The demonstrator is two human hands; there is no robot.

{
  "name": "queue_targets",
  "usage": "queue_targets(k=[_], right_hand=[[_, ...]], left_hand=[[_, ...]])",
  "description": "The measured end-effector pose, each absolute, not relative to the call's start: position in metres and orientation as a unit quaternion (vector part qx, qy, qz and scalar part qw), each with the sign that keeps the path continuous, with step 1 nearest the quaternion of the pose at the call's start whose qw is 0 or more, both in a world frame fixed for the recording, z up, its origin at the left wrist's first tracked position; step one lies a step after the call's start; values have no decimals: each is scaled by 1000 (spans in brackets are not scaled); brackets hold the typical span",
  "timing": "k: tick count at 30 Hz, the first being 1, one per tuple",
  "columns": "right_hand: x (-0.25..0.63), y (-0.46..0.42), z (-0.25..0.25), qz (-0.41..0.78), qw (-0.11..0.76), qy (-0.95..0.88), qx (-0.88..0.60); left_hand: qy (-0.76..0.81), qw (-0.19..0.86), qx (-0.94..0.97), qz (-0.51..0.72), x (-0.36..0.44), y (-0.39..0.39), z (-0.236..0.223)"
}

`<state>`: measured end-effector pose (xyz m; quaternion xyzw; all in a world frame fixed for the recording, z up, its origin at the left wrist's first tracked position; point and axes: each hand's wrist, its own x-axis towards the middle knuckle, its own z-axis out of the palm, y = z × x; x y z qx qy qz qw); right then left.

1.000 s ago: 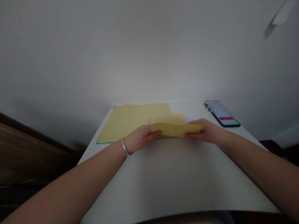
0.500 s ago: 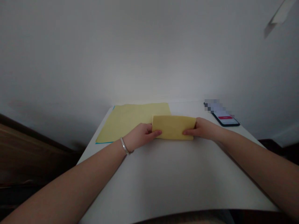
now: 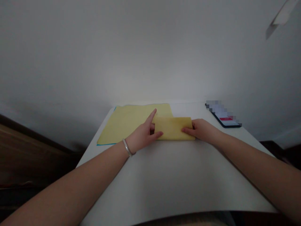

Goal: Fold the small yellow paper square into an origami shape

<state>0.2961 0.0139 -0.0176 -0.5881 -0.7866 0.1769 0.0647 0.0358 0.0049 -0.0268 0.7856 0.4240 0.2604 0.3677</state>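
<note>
1. The left hand (image 3: 143, 134) and right hand (image 3: 203, 130) are pressing, well apart, on opposite ends of a folded yellow paper rectangle (image 3: 174, 128).
2. It is lying on the white tabletop (image 3: 164, 179), overlapping a larger flat yellow paper sheet (image 3: 127, 125).
3. A black smartphone (image 3: 227, 122) is lying near the right hand.

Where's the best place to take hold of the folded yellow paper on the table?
Take the folded yellow paper by its right short end, coming from the right, where your right hand rests. It lies flat, so slide your fingers under that edge and pinch with your thumb on top. That end sits on the white table, past the larger yellow sheet.
</note>
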Motion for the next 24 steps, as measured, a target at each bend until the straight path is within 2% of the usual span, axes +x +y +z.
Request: queue_targets(k=[3,6,9,15,20,24], right_hand=[[296,14,-18,175,82,-783,-591],[296,14,-20,172,80,-783,-592],[296,13,-21,147,79,-787,-595],[295,11,-19,123,152,-782,-591],[292,15,-22,101,105,-779,-610],[288,18,-21,48,60,-787,-613]], left_hand=[[414,351,802,250,37,5,-25],[457,302,807,219,38,6,-24],[488,297,796,198,39,9,-25],[494,286,798,193,39,10,-26],[497,244,813,181,42,8,-23],[492,164,840,157,44,8,-23]])
